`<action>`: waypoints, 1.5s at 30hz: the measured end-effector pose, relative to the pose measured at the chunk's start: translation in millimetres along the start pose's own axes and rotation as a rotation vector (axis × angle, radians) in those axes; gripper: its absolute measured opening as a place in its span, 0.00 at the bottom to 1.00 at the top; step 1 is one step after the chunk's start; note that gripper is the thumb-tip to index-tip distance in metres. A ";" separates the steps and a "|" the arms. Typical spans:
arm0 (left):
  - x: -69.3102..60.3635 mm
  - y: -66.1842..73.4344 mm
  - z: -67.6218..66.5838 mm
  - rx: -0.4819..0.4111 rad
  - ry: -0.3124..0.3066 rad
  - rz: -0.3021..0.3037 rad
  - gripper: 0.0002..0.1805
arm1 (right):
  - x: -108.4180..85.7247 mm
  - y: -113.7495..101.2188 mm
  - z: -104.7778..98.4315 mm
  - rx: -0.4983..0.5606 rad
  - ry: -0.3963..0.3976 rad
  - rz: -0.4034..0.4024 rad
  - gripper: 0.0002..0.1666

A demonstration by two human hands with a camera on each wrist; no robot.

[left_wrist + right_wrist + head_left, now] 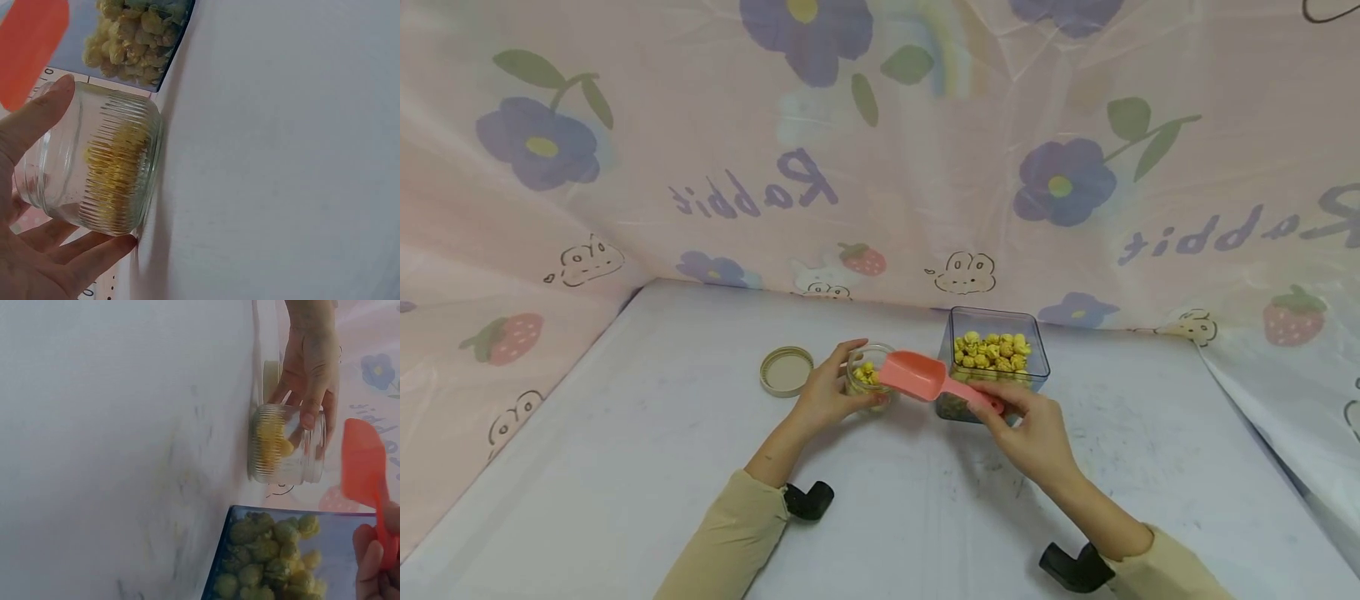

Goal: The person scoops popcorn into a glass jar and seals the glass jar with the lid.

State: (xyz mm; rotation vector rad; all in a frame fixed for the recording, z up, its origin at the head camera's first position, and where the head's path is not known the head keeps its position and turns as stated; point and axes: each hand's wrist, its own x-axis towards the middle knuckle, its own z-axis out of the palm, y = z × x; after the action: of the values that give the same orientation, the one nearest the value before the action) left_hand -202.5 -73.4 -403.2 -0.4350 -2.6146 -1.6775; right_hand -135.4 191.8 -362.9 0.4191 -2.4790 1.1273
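Observation:
My left hand (pixel 829 390) holds a small ribbed glass jar (pixel 119 159) upright on the table, thumb on one side and fingers round the other. Yellow popcorn (pixel 270 440) lies in the lower part of the jar. A pink scoop (pixel 913 375) is pinched by its handle in my right hand (pixel 1030 429). Its scoop end hangs at the jar's rim and looks bare inside. Just beyond my right hand stands a clear bluish square container (pixel 951 387), open at the top, with many popcorn pieces (pixel 992 352) in it.
A round gold lid (pixel 786 372) lies on the white table (pixel 625 467), left of the jar. Behind the table hangs a pink printed curtain (pixel 895 208). A black strap piece (pixel 809 501) sticks out at the left wrist, another (pixel 1077 568) at the right.

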 end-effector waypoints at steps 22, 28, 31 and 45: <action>2.5 18.9 0.2 0.160 -0.005 0.012 0.48 | 2.6 -1.8 -14.1 0.171 0.116 -0.042 0.16; 5.4 34.5 5.4 0.117 -0.008 0.032 0.48 | 5.4 -1.1 -24.3 0.196 0.149 -0.020 0.16; 7.8 39.3 8.5 0.105 -0.018 0.051 0.49 | 6.9 0.9 -30.0 0.193 0.161 -0.018 0.16; 23.2 57.2 29.8 0.118 -0.053 0.124 0.52 | 13.1 10.2 -56.5 0.171 0.236 -0.105 0.16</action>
State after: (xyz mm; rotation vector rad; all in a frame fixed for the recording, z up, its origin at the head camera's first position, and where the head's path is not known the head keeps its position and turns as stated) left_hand -207.2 -19.2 -361.5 -0.6310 -2.6439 -1.4865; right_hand -138.8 240.1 -329.5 0.4321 -2.1424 1.2721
